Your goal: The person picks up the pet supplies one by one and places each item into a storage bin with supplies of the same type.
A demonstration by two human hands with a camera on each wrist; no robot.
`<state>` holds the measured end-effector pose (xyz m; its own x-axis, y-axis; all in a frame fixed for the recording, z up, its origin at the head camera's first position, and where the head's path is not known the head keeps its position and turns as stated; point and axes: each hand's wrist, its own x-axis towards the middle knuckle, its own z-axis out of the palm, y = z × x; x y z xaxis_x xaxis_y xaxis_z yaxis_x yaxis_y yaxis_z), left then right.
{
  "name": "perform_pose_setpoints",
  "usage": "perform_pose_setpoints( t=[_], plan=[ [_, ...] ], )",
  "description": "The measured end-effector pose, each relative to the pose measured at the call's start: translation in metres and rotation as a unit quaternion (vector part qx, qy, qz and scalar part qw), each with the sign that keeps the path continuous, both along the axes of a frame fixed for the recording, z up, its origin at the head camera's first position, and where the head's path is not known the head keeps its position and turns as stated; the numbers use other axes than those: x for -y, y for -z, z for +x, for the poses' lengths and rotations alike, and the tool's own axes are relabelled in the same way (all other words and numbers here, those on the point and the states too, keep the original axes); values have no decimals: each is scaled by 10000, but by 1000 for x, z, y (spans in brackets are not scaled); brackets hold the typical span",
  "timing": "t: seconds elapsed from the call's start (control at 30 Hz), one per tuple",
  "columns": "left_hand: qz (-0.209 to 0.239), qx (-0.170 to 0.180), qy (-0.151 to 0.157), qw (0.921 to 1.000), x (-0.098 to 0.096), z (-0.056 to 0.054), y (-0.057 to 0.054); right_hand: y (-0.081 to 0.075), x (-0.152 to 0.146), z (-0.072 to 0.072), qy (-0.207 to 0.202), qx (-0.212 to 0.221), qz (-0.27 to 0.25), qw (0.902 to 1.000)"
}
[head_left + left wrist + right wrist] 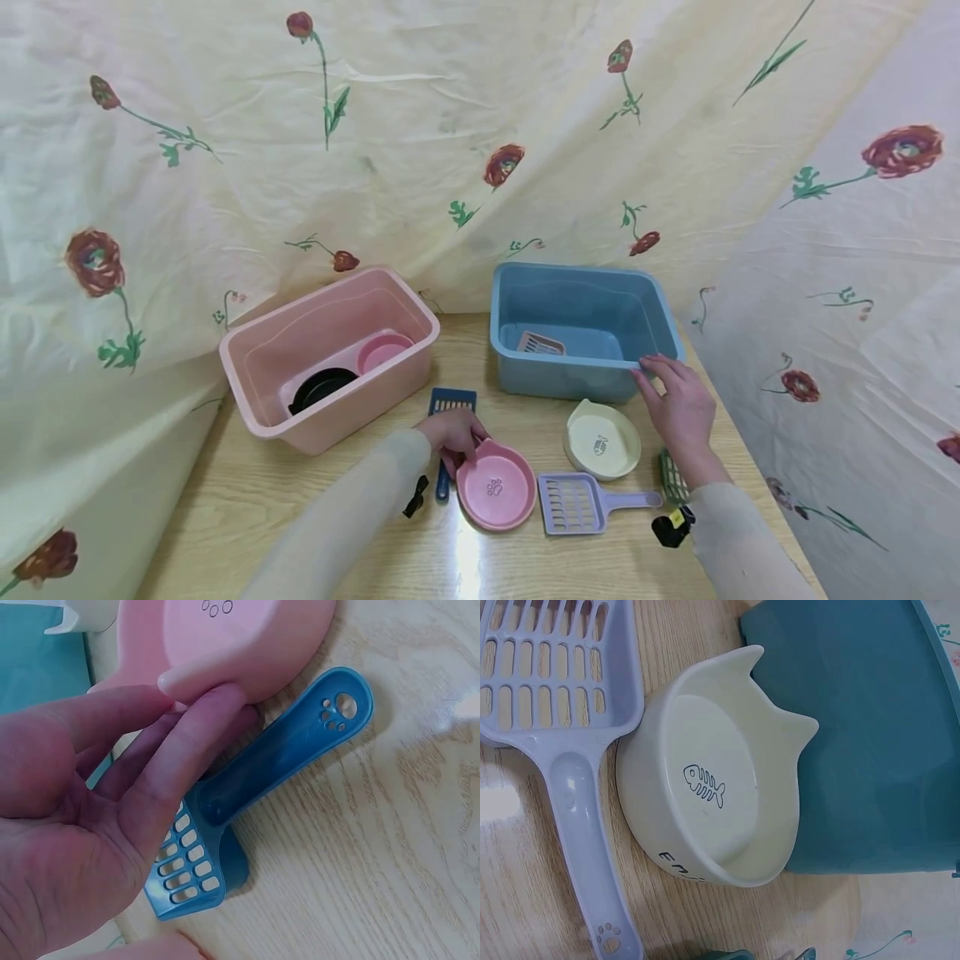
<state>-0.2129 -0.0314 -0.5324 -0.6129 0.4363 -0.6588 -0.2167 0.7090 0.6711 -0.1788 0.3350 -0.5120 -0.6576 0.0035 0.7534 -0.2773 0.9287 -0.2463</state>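
Note:
A pink bowl (pixel 496 487) with a paw print and pointed ears stands on the table. My left hand (pixel 454 435) pinches it by the rim between thumb and fingers, as the left wrist view also shows. Under that hand lies a dark blue slotted litter scoop (pixel 225 802). My right hand (pixel 681 404) grips the front right rim of a blue bin (pixel 570 375), fingers over the edge. Inside the bin is a small pale scoop (pixel 542 343). Close by stand a cream cat-eared bowl (pixel 712 780) with a fishbone drawing and a lilac slotted scoop (pixel 574 761).
At the left stands a pink bin (pixel 360 408) holding a black bowl (pixel 322 387) and a pink dish (pixel 383 350). A green slotted scoop (pixel 672 479) lies partly under my right wrist. Flowered cloth (pixel 420 150) hangs behind and beside the wooden table (pixel 300 492).

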Motion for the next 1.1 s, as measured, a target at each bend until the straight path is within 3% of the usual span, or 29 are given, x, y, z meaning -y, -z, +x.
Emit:
perform_pose_setpoints(
  t=[0.37,0.6,0.77,0.93,1.1],
  plan=[
    [-53,-166,-79,9998,2,2,1,-1,7,-5,-81,63,-71,9999],
    [36,-302,174,9994,10,-4,-16,0,7,-8,-107,-3,-47,9999],
    [136,-402,329,9986,18,-15,-41,-1,5,-7,-77,1,-22,10000],
    [220,-517,606,9966,29,-22,-77,-2,3,-4,-72,19,-61,10000],
    [161,-769,556,9954,41,-26,-114,-1,0,0,-41,94,-110,9999]
  ],
)
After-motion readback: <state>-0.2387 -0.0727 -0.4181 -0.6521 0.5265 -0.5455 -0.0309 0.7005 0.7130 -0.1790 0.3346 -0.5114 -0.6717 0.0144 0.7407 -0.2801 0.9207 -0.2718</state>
